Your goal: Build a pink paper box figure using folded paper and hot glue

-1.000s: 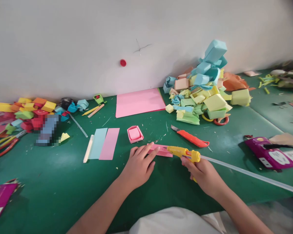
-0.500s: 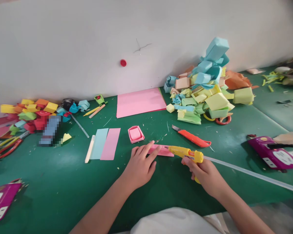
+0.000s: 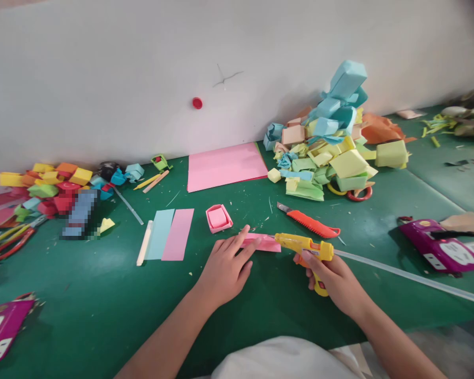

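My right hand (image 3: 334,281) is closed round the handle of a yellow glue gun (image 3: 306,245), whose nozzle points left at the end of a pink paper strip (image 3: 264,242). A long clear glue stick (image 3: 411,279) trails out of the gun's back to the right. My left hand (image 3: 226,268) lies on the green table (image 3: 102,295) with its fingers stretched out, pressing down the left end of the strip. A small pink paper box (image 3: 218,218) sits just beyond the left hand.
An orange utility knife (image 3: 310,222) lies behind the glue gun. Blue and pink strips (image 3: 169,233) lie to the left, a pink sheet (image 3: 225,165) by the wall. Piles of folded paper boxes stand at back right (image 3: 332,152) and far left (image 3: 43,184). Purple packets (image 3: 438,247) lie right.
The glue gun and my right hand have shifted a little to the right, so the nozzle now sits at the strip's right end. My left hand stays on the strip.
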{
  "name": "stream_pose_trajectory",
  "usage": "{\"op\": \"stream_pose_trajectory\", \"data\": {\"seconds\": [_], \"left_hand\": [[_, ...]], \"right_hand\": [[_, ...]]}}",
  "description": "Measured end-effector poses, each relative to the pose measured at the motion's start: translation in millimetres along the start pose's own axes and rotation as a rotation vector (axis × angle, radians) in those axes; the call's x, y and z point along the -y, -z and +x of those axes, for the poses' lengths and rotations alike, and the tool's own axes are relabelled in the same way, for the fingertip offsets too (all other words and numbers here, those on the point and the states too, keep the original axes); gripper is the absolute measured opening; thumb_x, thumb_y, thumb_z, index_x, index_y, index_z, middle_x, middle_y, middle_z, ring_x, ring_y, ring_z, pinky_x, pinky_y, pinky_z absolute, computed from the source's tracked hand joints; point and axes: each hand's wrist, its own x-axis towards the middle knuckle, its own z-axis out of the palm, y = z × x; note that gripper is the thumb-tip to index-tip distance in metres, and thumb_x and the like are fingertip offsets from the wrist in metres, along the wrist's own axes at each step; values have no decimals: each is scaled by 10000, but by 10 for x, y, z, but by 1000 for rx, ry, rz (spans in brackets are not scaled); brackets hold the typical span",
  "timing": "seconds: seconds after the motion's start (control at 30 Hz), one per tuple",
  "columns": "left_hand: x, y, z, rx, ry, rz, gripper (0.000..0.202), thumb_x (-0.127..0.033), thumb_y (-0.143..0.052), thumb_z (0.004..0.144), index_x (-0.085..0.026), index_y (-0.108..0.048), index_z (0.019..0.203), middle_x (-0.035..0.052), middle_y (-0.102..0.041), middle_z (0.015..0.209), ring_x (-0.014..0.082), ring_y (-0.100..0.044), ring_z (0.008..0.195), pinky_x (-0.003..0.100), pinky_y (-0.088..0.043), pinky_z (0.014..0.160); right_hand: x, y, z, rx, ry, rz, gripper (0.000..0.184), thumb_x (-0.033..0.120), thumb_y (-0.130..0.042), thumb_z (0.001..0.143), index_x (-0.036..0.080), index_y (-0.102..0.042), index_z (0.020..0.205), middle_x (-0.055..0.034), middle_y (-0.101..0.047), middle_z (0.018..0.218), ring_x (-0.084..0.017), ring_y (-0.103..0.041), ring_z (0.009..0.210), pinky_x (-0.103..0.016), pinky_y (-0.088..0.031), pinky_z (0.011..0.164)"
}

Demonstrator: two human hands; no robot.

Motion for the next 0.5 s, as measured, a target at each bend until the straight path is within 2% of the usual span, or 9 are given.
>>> {"op": "stream_pose_trajectory", "data": {"seconds": [0.3,0.5], "left_hand": [[-2,-10,2,-9,15,-2,457,-200,-484,1011,-253,-531,1463,133,-296,1675,338,-496,1389,509,-467,1055],[-9,-15,10,15,13,39,511,-244,-462,1035,-260,-431,1545,133,-269,1686,359,-397,1467,536,-454,1071]], "right_hand": [[-1,17,-14,-5,4,0,643,785,-647,790,157,-757,876,-5,-562,676,-158,-586,537,-310,-533,517],[7,21,-22,6,2,12,637,781,-645,796,160,-753,891,1,-551,694,-153,-582,552,-300,-534,526]]}}
